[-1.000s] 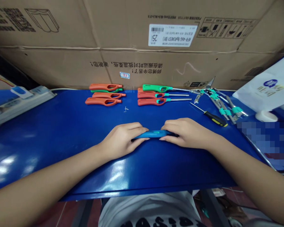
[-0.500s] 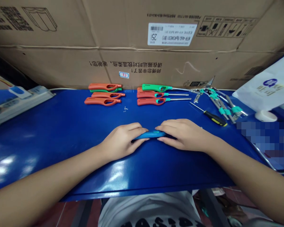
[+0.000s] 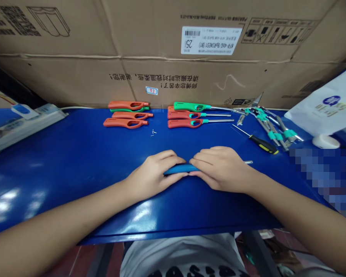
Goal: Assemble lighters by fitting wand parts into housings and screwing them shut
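Observation:
A blue lighter [image 3: 180, 168] of the long-necked kind lies across both my hands, just above the blue table [image 3: 103, 161]. My left hand [image 3: 158, 167] is closed round its handle end. Fingers of my right hand [image 3: 219, 167] wrap the other end and hide the trigger part. The tip of a metal tube [image 3: 248, 162] shows past the right hand. Beyond the hands lie orange lighter shells [image 3: 121, 123] without tubes, and to their right red lighters [image 3: 180, 123] and a green lighter [image 3: 187, 105] with metal tubes.
A black and yellow screwdriver [image 3: 263, 145] lies right of the lighters, by a pile of metal tubes with teal parts [image 3: 272, 129]. Small pale pins [image 3: 153, 132] sit mid-table. A cardboard box [image 3: 150, 42] walls the back. At left is a power strip [image 3: 31, 123]; a white bag [image 3: 325, 100] stands right.
My right hand has slid leftward along the blue lighter, covering its teal part, and the hands are now closer together. More of the metal tube shows beyond the right hand.

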Motion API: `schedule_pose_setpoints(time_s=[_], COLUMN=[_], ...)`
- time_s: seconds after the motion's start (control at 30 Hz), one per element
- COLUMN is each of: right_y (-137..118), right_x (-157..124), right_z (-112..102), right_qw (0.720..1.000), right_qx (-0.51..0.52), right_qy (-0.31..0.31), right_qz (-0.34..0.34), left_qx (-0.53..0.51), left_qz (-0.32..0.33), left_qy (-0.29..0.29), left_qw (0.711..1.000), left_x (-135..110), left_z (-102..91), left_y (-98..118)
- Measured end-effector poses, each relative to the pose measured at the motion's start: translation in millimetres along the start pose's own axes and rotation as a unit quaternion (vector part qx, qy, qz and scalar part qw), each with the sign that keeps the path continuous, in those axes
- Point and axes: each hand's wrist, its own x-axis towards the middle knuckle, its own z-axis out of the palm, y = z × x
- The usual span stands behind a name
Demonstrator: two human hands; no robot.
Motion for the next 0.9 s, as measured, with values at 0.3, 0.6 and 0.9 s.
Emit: schedule_pose_setpoints(time_s=[0.3, 0.6, 0.9], right_y=[15.7, 8.9, 13.0], right_x=[-4.6, -1.6, 0.8], right_z=[-0.4, 2.3, 4.6], right_qw=[1.000, 1.000, 0.997], right_qx=[0.003, 0.014, 0.003], right_qy=[0.026, -0.010, -0.060], right_qz=[-0.002, -0.003, 0.057], left_qx=[-0.035, 0.000, 0.034], left_qz=[0.026, 0.038, 0.011], left_qy=[0.033, 0.005, -0.002], left_qw=[0.998, 0.999, 0.999], left_x=[-0.4, -4.1, 0.6], left_z=[-6.4, -1.3, -4.6], left_y=[2.4, 4.6, -5.7])
